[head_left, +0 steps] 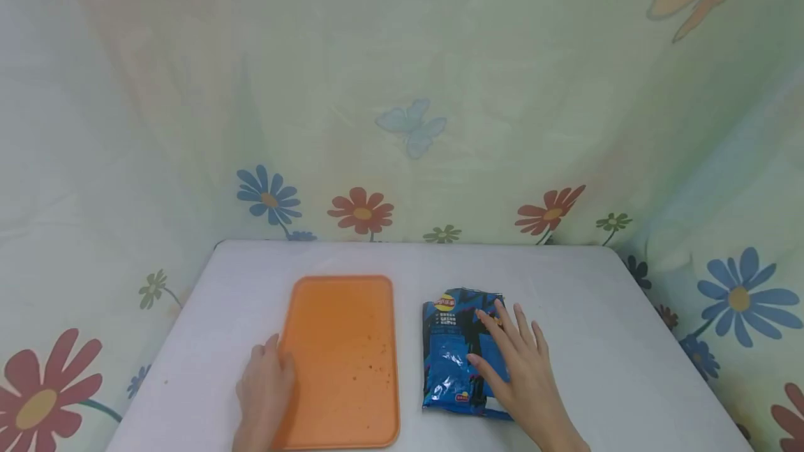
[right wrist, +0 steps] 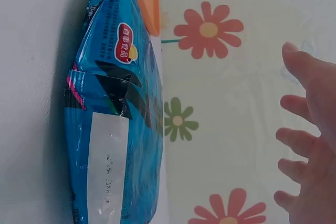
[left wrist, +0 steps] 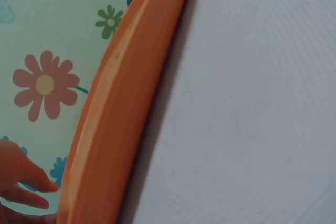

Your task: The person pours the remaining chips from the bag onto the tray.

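A blue bag of chips (head_left: 449, 361) lies flat on the white table. My right hand (head_left: 524, 375) hovers over its right side with fingers spread. From the right wrist, a gap shows between those fingers (right wrist: 302, 142) and the bag (right wrist: 113, 129). Left of the bag is a shallow orange tray (head_left: 339, 340), with a few dark specks on its surface. Beside the tray's left edge is my left hand (head_left: 266, 386), its fingers loosely bent. The left wrist view shows its fingertips (left wrist: 44, 186) close to the tray rim (left wrist: 123, 98); whether they touch cannot be told.
The white table (head_left: 603, 340) reaches back to a hanging cloth (head_left: 490, 89) printed with flowers and butterflies. That cloth also runs along the left and right sides.
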Demonstrator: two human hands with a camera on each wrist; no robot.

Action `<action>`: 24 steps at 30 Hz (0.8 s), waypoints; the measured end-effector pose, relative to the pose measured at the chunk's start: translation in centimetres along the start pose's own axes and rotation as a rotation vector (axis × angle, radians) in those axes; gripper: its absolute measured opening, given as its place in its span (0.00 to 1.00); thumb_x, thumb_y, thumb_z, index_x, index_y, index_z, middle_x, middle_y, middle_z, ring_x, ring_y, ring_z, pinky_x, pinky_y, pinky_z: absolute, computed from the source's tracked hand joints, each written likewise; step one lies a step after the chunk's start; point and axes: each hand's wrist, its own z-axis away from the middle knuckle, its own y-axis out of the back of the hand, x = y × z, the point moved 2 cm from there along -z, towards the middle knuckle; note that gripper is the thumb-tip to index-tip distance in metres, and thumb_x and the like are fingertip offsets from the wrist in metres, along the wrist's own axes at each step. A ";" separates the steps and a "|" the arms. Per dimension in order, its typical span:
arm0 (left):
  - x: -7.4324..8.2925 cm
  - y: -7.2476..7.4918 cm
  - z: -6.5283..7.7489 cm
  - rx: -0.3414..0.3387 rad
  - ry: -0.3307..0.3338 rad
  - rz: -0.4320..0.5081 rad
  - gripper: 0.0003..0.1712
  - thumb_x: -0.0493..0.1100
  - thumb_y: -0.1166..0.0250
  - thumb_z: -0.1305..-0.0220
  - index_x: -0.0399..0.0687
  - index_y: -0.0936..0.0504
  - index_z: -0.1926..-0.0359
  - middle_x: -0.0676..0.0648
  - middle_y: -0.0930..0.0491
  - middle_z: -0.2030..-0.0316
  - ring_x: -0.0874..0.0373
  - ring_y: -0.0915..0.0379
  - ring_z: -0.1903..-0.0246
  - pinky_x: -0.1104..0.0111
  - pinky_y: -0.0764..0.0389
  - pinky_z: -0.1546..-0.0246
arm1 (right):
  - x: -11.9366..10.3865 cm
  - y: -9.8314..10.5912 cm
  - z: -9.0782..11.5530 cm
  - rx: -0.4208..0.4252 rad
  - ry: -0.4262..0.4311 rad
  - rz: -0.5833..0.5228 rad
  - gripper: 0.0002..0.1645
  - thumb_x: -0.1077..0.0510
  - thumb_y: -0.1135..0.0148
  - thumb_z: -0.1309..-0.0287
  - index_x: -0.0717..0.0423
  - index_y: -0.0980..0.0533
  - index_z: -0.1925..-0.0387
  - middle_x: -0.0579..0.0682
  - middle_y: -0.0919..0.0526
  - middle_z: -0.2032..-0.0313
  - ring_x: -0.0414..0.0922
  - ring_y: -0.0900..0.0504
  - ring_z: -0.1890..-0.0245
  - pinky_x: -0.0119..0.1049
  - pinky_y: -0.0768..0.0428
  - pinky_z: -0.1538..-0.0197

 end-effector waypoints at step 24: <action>-1.2 -0.4 -0.6 -0.036 0.050 -0.016 0.17 0.36 0.43 0.35 0.33 0.22 0.48 0.35 0.17 0.65 0.44 0.20 0.70 0.57 0.23 0.76 | 1.3 0.0 1.0 0.036 -0.171 -0.093 0.48 0.53 0.27 0.50 0.51 0.39 0.29 0.63 0.34 0.33 0.64 0.37 0.34 0.68 0.35 0.42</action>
